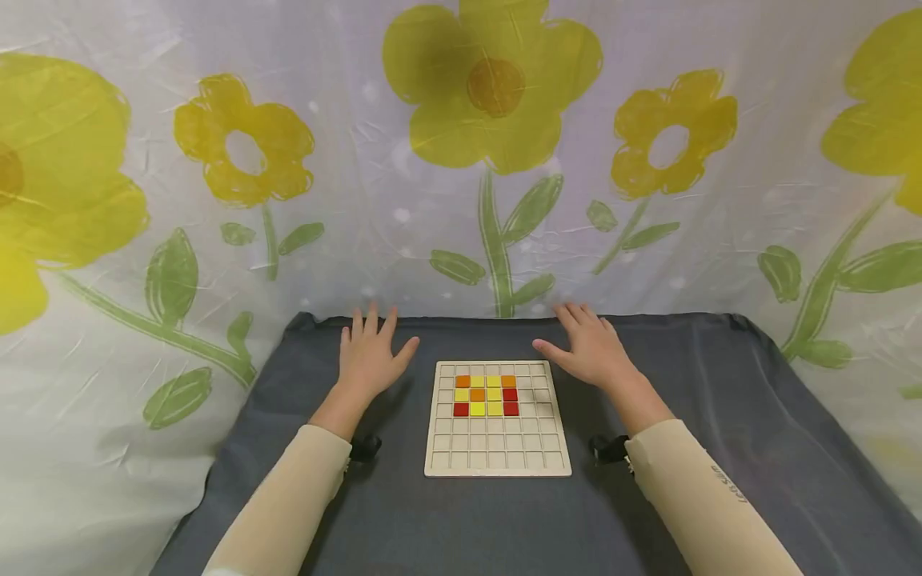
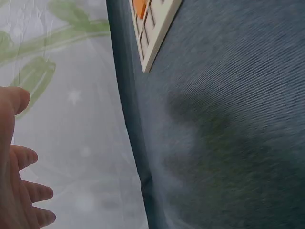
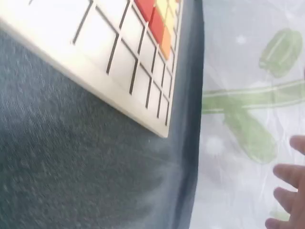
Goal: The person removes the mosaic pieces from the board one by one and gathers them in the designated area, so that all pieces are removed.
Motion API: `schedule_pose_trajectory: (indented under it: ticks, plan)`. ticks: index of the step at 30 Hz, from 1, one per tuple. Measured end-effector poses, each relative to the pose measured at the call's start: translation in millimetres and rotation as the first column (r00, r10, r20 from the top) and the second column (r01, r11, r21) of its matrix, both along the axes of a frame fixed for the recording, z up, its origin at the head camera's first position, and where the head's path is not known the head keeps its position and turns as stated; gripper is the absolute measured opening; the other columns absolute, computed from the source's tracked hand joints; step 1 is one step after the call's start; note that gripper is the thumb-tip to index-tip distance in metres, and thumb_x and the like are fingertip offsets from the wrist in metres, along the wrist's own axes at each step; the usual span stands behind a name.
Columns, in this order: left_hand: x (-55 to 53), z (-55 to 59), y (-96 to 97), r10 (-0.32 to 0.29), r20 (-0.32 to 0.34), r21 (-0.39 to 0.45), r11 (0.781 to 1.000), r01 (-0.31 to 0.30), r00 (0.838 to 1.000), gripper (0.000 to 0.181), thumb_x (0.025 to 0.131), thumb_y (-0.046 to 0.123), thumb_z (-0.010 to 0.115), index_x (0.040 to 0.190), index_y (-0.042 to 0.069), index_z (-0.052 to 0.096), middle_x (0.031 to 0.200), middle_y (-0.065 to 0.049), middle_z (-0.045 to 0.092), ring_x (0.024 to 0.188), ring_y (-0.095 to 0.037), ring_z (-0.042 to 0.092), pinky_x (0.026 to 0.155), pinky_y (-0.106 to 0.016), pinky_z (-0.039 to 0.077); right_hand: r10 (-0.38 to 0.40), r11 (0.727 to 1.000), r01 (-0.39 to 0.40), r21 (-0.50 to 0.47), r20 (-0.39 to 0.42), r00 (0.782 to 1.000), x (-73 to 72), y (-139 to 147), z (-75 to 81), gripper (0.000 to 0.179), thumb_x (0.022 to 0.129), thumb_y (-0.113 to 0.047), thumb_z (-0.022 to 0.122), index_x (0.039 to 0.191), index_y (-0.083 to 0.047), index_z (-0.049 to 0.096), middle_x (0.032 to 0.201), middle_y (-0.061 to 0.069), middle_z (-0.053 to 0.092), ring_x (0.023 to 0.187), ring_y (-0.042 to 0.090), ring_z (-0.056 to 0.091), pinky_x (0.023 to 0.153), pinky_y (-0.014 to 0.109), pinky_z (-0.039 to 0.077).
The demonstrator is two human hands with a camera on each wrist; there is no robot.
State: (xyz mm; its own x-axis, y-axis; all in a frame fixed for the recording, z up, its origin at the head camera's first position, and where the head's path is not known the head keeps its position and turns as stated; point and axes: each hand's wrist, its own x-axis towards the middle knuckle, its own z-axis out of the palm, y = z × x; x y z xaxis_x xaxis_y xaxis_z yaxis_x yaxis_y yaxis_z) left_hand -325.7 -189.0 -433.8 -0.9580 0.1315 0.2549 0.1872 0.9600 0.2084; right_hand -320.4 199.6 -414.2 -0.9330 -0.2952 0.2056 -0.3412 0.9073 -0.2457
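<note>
A pale wooden grid board [image 1: 497, 445] lies on the dark cloth between my two hands. Red, yellow and orange square tiles [image 1: 478, 395] fill a block of its cells toward the upper left, in three rows. My left hand [image 1: 370, 358] is held to the left of the board's far corner, fingers spread and holding nothing. Off the far right corner, my right hand [image 1: 592, 350] also has its fingers spread with nothing in them. Both wrist views show fingertips apart from the board, with an orange tile [image 2: 139, 7] at the left wrist view's top edge.
Dark grey cloth [image 1: 504, 528] covers the table. Directly behind its far edge hangs a pale curtain [image 1: 346, 240] printed with yellow flowers and green leaves. Dark straps with small devices [image 1: 608, 450] sit at both wrists, beside beige sleeves [image 1: 691, 488].
</note>
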Motion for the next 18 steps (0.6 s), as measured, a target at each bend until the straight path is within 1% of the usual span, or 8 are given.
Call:
schedule_pose_trajectory:
  ticks: [3,7,10,13,15,16,18]
  plan:
    - [8.7,-6.1,1.5,-0.034,-0.017,0.018,0.999,0.035,0.999,0.083,0.103,0.063,0.046,0.166,0.016,0.02,0.168,-0.024,0.01,0.153,-0.048,0.001,0.116,-0.067,0.01,0.034,0.999,-0.034,-0.026,0.001,0.999,5.1,-2,-5.1,0.095,0.096,-0.072,0.052,0.163,-0.009,0.028,0.164,0.02,0.028,0.151,0.046,0.021,0.114,0.069,0.015]
    - [21.8,-14.9,3.0,-0.083,-0.03,0.017,0.996,0.084,0.996,0.081,0.102,0.058,0.053,0.164,0.013,0.027,0.165,-0.026,0.021,0.151,-0.05,0.011,0.116,-0.067,0.015,0.078,0.996,-0.078,-0.051,0.002,0.997,12.1,-4,-10.9,0.096,0.094,-0.07,0.059,0.162,-0.009,0.031,0.162,0.02,0.033,0.149,0.043,0.028,0.114,0.066,0.021]
    - [30.3,-23.7,4.2,-0.117,-0.03,0.012,0.993,0.118,0.993,0.081,0.101,0.056,0.057,0.163,0.011,0.031,0.161,-0.027,0.029,0.15,-0.051,0.018,0.115,-0.066,0.02,0.101,0.991,-0.098,-0.089,0.026,0.995,18.3,-5,-13.8,0.096,0.092,-0.066,0.065,0.162,-0.009,0.032,0.161,0.02,0.035,0.147,0.044,0.031,0.113,0.065,0.026]
    - [36.9,-32.0,6.0,-0.151,-0.021,0.04,0.988,0.152,0.988,0.08,0.101,0.055,0.058,0.162,0.01,0.032,0.159,-0.027,0.034,0.147,-0.05,0.026,0.113,-0.066,0.026,0.107,0.986,-0.099,-0.132,0.058,0.993,24.4,-6,-15.6,0.096,0.091,-0.062,0.07,0.162,-0.01,0.032,0.16,0.021,0.036,0.146,0.044,0.033,0.111,0.065,0.029]
    - [41.0,-36.1,7.1,-0.175,-0.004,0.087,0.981,0.175,0.985,0.08,0.101,0.053,0.059,0.162,0.01,0.032,0.158,-0.026,0.037,0.145,-0.049,0.032,0.111,-0.066,0.03,0.11,0.981,-0.096,-0.167,0.077,0.991,27.1,-7,-17.1,0.094,0.091,-0.058,0.072,0.162,-0.01,0.033,0.161,0.02,0.036,0.146,0.043,0.034,0.111,0.064,0.031]
    - [42.9,-37.5,7.5,-0.188,0.016,0.121,0.975,0.184,0.982,0.08,0.101,0.053,0.059,0.163,0.01,0.032,0.158,-0.026,0.037,0.145,-0.048,0.033,0.11,-0.066,0.031,0.114,0.978,-0.096,-0.183,0.087,0.99,28.4,-7,-17.8,0.094,0.091,-0.057,0.072,0.162,-0.01,0.033,0.161,0.019,0.036,0.146,0.043,0.034,0.111,0.064,0.031]
    - [45.8,-41.0,7.1,-0.223,0.067,0.205,0.957,0.205,0.973,0.08,0.101,0.05,0.061,0.164,0.012,0.028,0.159,-0.023,0.037,0.145,-0.046,0.034,0.11,-0.066,0.031,0.126,0.97,-0.101,-0.221,0.105,0.986,30.2,-10,-18.9,0.091,0.092,-0.053,0.073,0.162,-0.011,0.033,0.161,0.018,0.037,0.146,0.042,0.035,0.11,0.062,0.033]
